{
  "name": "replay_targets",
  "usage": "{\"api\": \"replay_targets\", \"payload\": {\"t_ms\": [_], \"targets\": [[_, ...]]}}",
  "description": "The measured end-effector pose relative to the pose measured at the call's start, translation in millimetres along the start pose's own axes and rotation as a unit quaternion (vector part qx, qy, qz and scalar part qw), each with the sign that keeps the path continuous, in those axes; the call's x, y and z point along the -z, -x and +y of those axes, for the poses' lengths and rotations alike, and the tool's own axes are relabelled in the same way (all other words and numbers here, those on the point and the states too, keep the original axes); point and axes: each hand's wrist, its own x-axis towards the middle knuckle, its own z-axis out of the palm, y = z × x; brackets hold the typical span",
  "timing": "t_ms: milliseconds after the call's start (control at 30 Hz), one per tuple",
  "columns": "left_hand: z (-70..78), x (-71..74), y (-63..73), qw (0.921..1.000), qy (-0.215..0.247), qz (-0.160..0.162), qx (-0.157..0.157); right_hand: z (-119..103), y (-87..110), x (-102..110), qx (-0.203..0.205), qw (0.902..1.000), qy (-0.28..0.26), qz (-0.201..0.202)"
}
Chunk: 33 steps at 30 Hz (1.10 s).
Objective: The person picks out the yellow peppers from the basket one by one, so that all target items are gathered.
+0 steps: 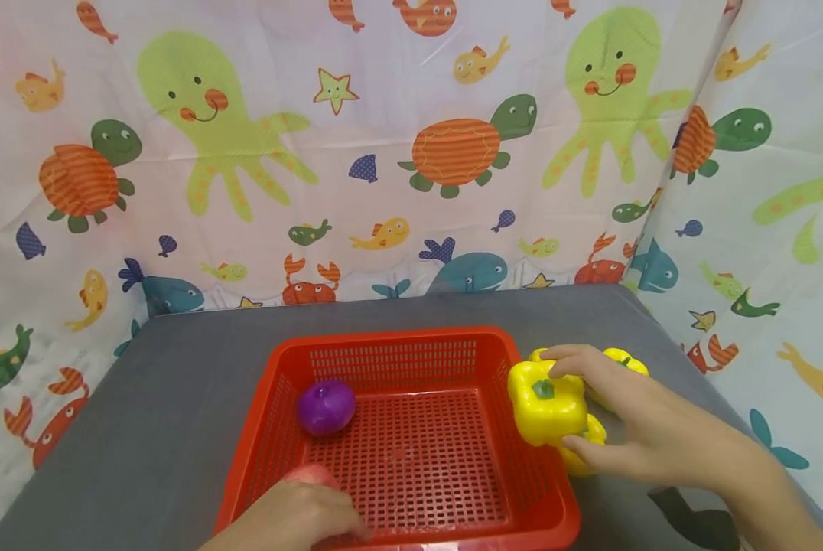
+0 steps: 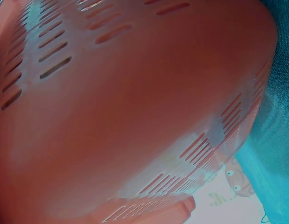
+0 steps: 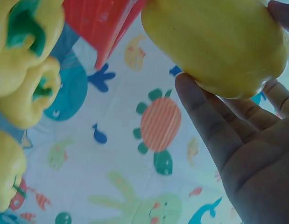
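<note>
My right hand (image 1: 632, 421) holds a yellow bell pepper (image 1: 548, 404) with a green stem, beside the right rim of a red plastic basket (image 1: 411, 337). Fingers and thumb bracket this pepper (image 3: 219, 46) in the right wrist view. At the basket's near left corner is my left hand (image 1: 294, 516), palm down. A pinkish-red round thing (image 1: 313, 474) shows just beyond its knuckles, partly hidden; whether the fingers grip it or the rim cannot be seen. Inside the basket, at the back left, lies a purple onion-shaped vegetable (image 1: 326, 407). The left wrist view is filled by the slotted basket wall (image 2: 135, 107).
Several more yellow peppers (image 1: 626, 360) lie on the grey table (image 1: 177, 413) to the right of the basket, partly behind the right hand. A dark object (image 1: 694, 520) lies under the right forearm. A curtain printed with sea animals (image 1: 384, 191) surrounds the table.
</note>
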Motion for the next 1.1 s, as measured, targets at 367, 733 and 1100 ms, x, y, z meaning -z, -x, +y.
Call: {"api": "replay_targets", "payload": {"t_ms": [367, 733, 1100], "targets": [[0.4, 2.9, -1.2, 0.9982, 0.039, -0.038, 0.026, 32, 36.2, 5, -0.005, 0.9941, 0.077, 0.075], [1.0, 4.5, -1.0, 0.9965, 0.053, -0.052, 0.037, 66, 71.2, -1, -0.042, 0.9865, 0.108, 0.115], [1.1, 3.1, -0.8, 0.9978, 0.041, -0.041, 0.031, 90, 90.9, -10, -0.053, 0.9827, 0.122, 0.129]]}}
